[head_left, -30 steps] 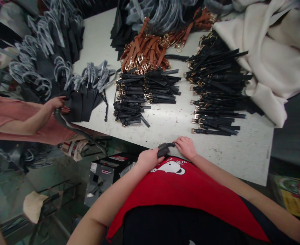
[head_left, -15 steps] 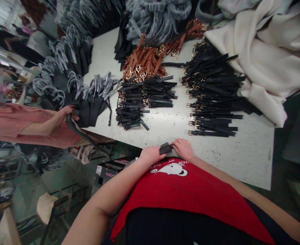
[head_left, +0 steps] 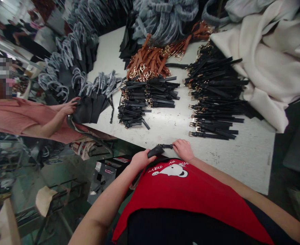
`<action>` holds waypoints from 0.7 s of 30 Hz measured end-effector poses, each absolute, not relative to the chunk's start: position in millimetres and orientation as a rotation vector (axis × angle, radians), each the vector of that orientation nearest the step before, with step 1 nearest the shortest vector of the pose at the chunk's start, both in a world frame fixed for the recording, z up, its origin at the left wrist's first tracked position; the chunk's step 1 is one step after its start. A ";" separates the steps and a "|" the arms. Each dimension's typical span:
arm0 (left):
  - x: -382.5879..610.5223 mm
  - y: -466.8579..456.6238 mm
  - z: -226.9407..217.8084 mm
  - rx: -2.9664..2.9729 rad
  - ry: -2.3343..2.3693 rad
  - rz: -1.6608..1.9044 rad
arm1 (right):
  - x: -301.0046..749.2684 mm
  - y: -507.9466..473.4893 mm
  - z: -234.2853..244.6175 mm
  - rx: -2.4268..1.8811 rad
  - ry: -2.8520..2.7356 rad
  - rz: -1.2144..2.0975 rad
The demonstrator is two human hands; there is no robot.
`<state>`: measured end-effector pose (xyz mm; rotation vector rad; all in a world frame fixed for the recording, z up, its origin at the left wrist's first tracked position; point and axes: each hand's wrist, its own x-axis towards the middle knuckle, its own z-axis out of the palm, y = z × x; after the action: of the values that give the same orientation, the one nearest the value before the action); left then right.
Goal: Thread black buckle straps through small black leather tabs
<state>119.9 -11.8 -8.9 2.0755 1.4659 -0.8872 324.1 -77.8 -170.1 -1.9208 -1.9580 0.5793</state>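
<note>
My left hand (head_left: 140,159) is closed round the thick end of a black strap (head_left: 158,149) at the near edge of the white table (head_left: 165,127). My right hand (head_left: 182,149) pinches the strap's thin other end, fingers curled. The strap lies stretched between the two hands, just in front of my red shirt. Beyond the hands lie rows of black buckled straps (head_left: 213,98) and a smaller stack of black straps (head_left: 144,98).
Brown straps (head_left: 150,61) with gold clasps lie further back. A cream cloth (head_left: 267,58) covers the right end. Grey-wrapped black bags (head_left: 93,98) fill the left; a person in pink has a hand (head_left: 69,107) on them. A machine (head_left: 106,173) stands below the table edge.
My left hand has drawn a little left and down with the strap's thick end, so the strap lies longer between my hands. The other person's hand shifted on the bags.
</note>
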 end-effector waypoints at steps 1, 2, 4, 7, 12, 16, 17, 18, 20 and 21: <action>116.9 -14.0 -8.5 2.057 1.482 -0.876 | 324.0 -77.8 -170.2 -1.925 -1.963 0.584; 114.7 -16.5 -8.5 2.048 1.493 -0.867 | 324.2 -77.9 -170.2 -1.927 -1.969 0.590; 114.9 -21.4 -10.0 2.066 1.491 -0.836 | 325.2 -77.9 -169.7 -1.929 -1.975 0.604; 127.4 -23.6 -15.0 2.126 1.432 -0.747 | 327.4 -77.8 -166.8 -1.880 -2.011 0.637; 140.0 -17.3 -13.1 2.122 1.456 -0.606 | 328.9 -77.7 -156.8 -1.765 -2.160 0.708; 127.4 -17.5 -8.5 2.071 1.543 -0.529 | 350.4 -84.4 -149.0 -1.814 -2.145 0.751; 125.2 -18.2 -8.8 2.057 1.562 -0.521 | 362.5 -87.4 -146.9 -1.829 -2.095 0.749; 124.6 -19.0 -9.6 2.048 1.570 -0.513 | 377.5 -90.6 -144.7 -1.853 -2.026 0.728; 127.9 -20.1 -11.7 2.046 1.566 -0.494 | 414.1 -95.6 -140.5 -1.915 -1.855 0.644; 131.4 -20.2 -12.6 2.055 1.550 -0.484 | 434.3 -96.6 -139.0 -1.945 -1.770 0.600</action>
<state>131.4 -20.2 -12.6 2.0548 1.5503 -0.4837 434.3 -96.6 -139.0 -1.9449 -1.7699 0.6004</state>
